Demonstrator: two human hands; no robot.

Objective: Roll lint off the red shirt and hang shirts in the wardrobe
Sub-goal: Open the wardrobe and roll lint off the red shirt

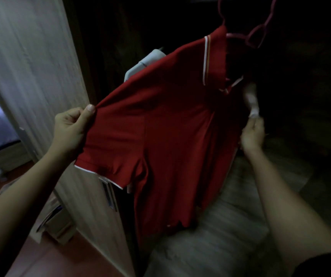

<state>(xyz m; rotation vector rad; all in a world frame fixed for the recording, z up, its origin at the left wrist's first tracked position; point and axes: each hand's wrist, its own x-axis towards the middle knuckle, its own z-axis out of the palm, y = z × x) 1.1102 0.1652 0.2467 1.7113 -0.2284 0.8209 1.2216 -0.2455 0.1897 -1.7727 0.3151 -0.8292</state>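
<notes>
**Lint-rolling the hung red shirt**

Head view: the red shirt (166, 124) hangs on a pink hanger (254, 37) inside the dark wardrobe (300, 96). The left hand (70, 126), at nine o'clock of the shirt, pinches the sleeve shoulder, stretching the cloth taut. The right hand (252, 134), at three o'clock, is closed around a blurred white lint roller (251, 102) beside the placket. Likely next: sweep the roller across the stretched fabric.
</notes>
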